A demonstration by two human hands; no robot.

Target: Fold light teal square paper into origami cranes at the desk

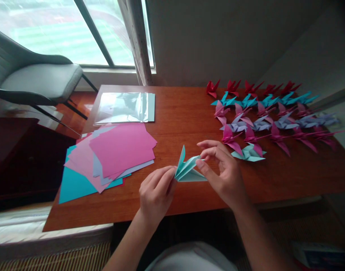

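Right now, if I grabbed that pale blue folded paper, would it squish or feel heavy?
Probably very light: the left hand and right hand hold the pale blue folded paper by fingertips alone. It likely squishes easily, being thin paper with sharp creases. It probably won't roll: the finished paper cranes rest on the table without tipping.

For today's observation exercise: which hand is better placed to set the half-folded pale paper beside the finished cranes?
Probably the right hand: it already pinches the pale folded paper and lies nearest the crane rows. The left hand pinches the paper's far end.
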